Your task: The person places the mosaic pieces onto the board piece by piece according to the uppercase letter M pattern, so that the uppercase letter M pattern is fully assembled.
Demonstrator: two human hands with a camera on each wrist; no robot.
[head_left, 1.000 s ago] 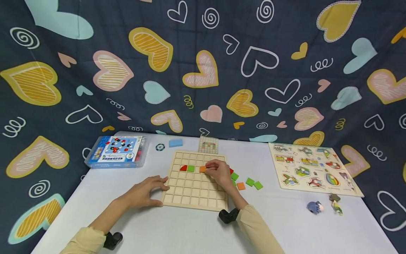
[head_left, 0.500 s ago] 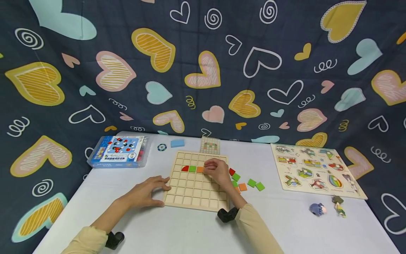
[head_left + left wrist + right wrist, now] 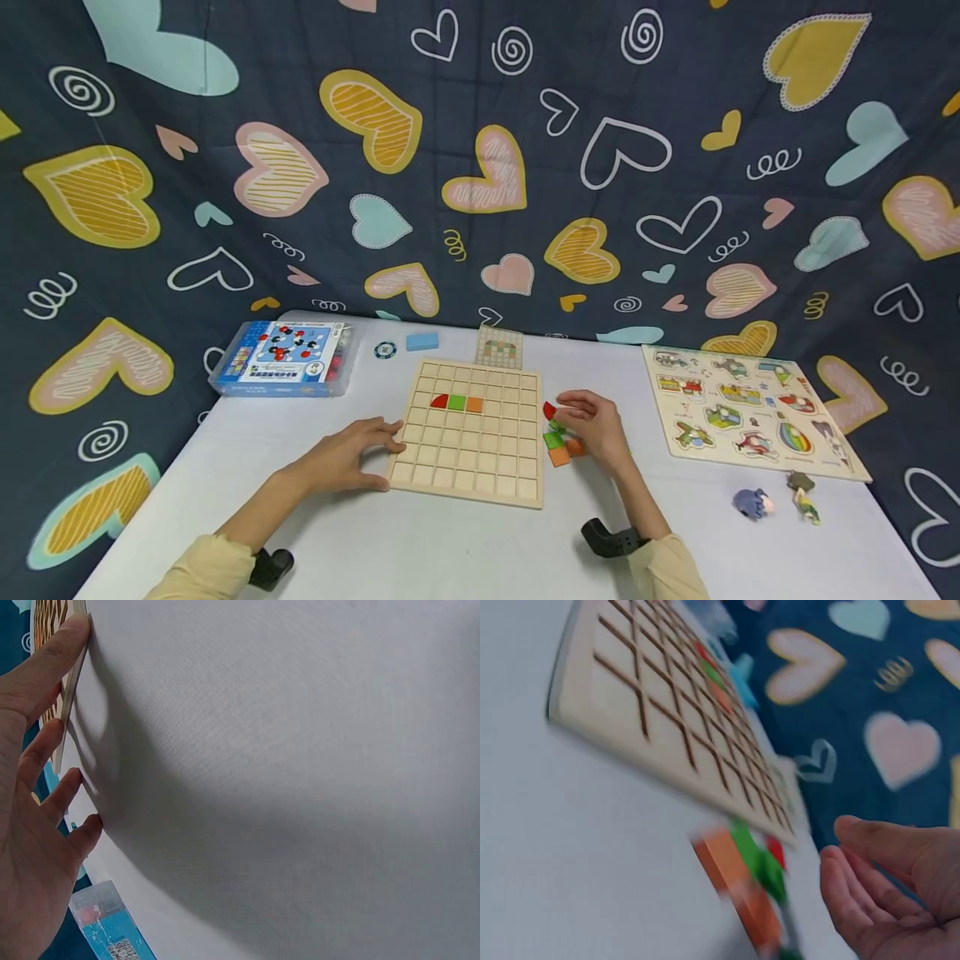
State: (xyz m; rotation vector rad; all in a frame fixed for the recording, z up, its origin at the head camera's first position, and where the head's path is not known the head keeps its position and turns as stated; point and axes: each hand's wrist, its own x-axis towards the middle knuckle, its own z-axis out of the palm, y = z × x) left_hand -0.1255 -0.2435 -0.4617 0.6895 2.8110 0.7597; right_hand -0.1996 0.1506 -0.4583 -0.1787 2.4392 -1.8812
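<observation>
Nearest on the worktop, two sleeved forearms reach away from the viewer over a matt white, finely woven cloth; the left hand lies flat at the near left corner of the wooden grid board, its fingers straight and slightly spread, the tips pressing the board's thin edge; the right hand hovers just right of the board over a small cluster of loose tiles, its fingers loosely curved and apart, holding nothing that can be seen, the wrist view being blurred. The board is a pale, nearly square slab ruled into small square cells, lying flat with its sides roughly parallel to the worktop's near edge; three tiles sit side by side in a left-to-right row in its far half, a red quarter-round, a green square and an orange square. The loose tiles are flat green, orange and red pieces, touching or overlapping. Farther right lie two small toy figures and a wooden picture puzzle; at the far left a clear plastic box with a blue printed lid, then a round token, a blue block and a pattern card; behind hangs a dark cloth backdrop printed with hearts and spirals.
</observation>
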